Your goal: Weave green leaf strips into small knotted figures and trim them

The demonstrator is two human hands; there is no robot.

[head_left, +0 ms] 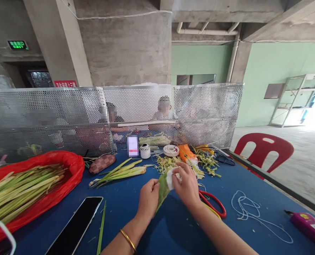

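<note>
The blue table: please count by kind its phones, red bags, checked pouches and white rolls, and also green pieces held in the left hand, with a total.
Phones: 2, black lying phone and upright lit phone
Red bag: 1
Checked pouch: 1
White roll: 1
Green piece in left hand: 1
Total: 6

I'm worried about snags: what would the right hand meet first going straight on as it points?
The right hand would most likely meet the white piece against the green leaf; beyond, perhaps plant trimmings, though depth is unclear.
</note>
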